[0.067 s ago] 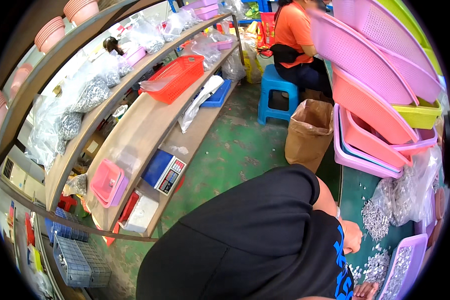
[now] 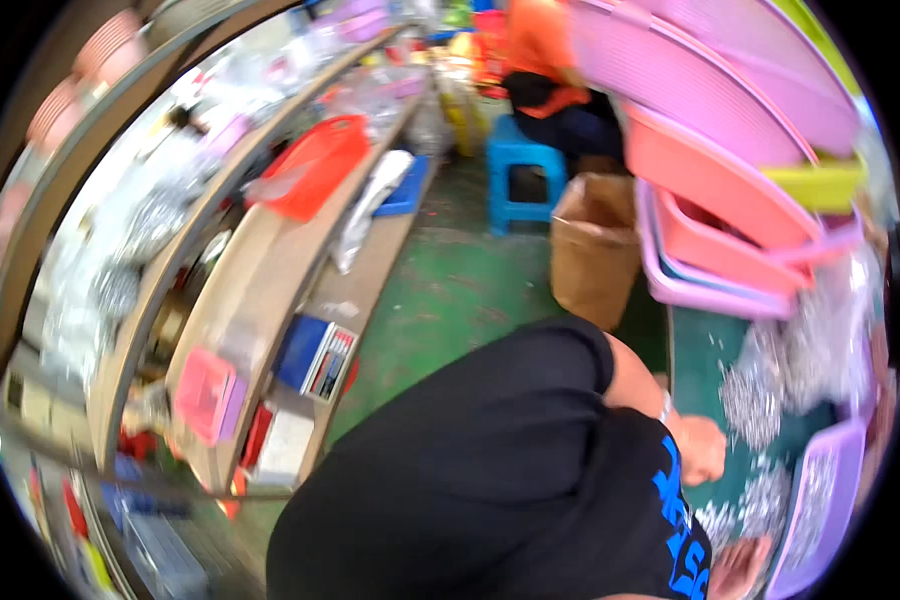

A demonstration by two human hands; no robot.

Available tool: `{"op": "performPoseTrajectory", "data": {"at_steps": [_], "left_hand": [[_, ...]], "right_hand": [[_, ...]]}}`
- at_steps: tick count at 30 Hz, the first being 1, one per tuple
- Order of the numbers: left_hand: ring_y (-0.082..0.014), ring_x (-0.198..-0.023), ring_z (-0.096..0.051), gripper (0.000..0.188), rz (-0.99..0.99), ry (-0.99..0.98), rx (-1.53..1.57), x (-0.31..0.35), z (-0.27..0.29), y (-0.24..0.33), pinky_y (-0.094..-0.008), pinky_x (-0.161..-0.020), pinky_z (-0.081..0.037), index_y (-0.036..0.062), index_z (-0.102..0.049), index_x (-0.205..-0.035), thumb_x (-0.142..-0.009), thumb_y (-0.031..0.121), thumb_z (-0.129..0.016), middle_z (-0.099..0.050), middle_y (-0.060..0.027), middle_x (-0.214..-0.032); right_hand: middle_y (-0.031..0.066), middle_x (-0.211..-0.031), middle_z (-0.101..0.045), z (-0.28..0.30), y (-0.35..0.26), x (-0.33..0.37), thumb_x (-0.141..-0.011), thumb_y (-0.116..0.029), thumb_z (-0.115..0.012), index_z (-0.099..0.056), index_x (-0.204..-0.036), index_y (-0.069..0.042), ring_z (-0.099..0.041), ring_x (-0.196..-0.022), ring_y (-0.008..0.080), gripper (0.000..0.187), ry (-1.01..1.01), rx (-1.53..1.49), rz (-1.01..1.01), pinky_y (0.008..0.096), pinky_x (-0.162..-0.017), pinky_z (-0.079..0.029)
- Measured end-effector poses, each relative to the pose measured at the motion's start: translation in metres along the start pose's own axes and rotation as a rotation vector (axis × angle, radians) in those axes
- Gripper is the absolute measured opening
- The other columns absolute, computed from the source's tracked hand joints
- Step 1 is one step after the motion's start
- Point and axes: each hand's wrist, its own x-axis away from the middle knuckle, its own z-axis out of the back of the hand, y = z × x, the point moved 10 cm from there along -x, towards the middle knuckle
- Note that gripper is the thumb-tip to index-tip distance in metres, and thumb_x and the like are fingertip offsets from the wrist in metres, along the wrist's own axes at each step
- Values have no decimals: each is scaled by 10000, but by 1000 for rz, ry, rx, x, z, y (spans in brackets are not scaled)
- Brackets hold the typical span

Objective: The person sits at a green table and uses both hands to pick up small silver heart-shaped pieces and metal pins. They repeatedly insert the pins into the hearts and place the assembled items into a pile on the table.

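Shelving (image 2: 255, 255) fills 8 to 10 o'clock, its outer end cut by the dark lens rim and the bagged goods on it smeared by blur. At 5 o'clock the wearer's black shirt (image 2: 470, 460) stands in the way, covering the near part of the green table (image 2: 705, 345). A stack of pink, purple and lime baskets (image 2: 710, 170) leans at 2 o'clock, cut off by the top edge, hiding the table's far stretch. Towards 1 o'clock a seated co-worker (image 2: 540, 60) loses their head to the frame, beyond a blue stool (image 2: 525, 175) and a brown paper sack (image 2: 595, 250). At 4 o'clock a purple tray (image 2: 850, 470) holds blurred silvery bits. Left of it, the left hand (image 2: 701, 449) is curled at the table; whether it grips anything I cannot tell. The right hand (image 2: 738, 570), towards 5, is partly hidden by the shirt, its hold equally unreadable. Small silvery pieces (image 2: 763, 500) lie heaped between tray and hands, too blurred to make out singly.
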Motion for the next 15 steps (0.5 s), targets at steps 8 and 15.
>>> {"op": "performPoseTrajectory", "data": {"at_steps": [8,15], "left_hand": [[-301,-761,-633,177,84,137,264,24,49,2,-422,-693,-512,110,-694,-924,-750,120,-663,-667,-98,-801],[-289,-734,-616,167,86,-28,289,-24,51,9,-394,-682,-501,73,-682,-952,-799,99,-620,-651,-96,-782]], "right_hand": [[-85,-701,-535,-80,-18,-6,-886,-180,-641,-676,-944,-60,-386,-564,13,138,506,829,175,199,-489,-260],[74,-741,-661,-88,-27,6,-854,-169,-583,-686,-1020,-35,-596,-675,142,236,528,1248,253,303,-659,-486]]}}
